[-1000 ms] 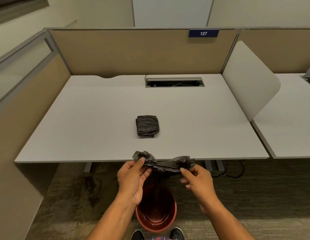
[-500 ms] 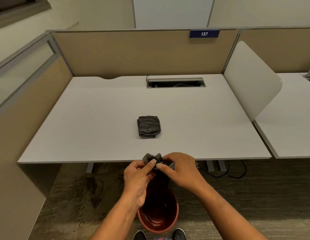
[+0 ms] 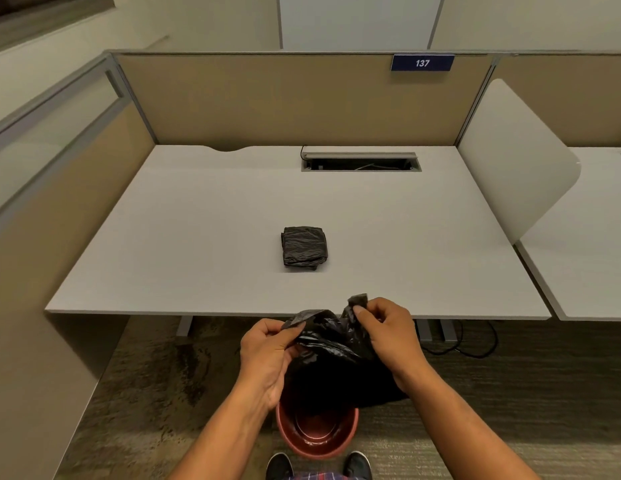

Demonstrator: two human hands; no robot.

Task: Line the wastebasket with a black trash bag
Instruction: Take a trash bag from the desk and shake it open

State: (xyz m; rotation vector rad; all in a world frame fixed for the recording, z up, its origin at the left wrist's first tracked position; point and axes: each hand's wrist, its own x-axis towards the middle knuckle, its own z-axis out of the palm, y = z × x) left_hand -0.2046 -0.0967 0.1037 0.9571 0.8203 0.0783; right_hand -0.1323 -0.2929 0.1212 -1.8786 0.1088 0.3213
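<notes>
A black trash bag (image 3: 337, 362) hangs crumpled between my two hands, just in front of the desk's near edge. My left hand (image 3: 267, 355) pinches its top edge on the left, and my right hand (image 3: 388, 337) pinches another part of the top edge slightly higher. The bag's lower part droops down over the back of a round red-brown wastebasket (image 3: 316, 441), which stands on the carpet right in front of my shoes. The basket's inside shows bare.
A folded stack of black trash bags (image 3: 304, 247) lies mid-desk on the white desk (image 3: 198, 237). A cable slot (image 3: 361, 162) is at the desk's back. Tan partitions enclose the desk, a white divider (image 3: 510, 161) stands at right, and black cables (image 3: 468, 344) lie on the floor.
My hands came together on the bunched bag, then drew apart again. The bag has loosened and now hangs lower, down over the wastebasket.
</notes>
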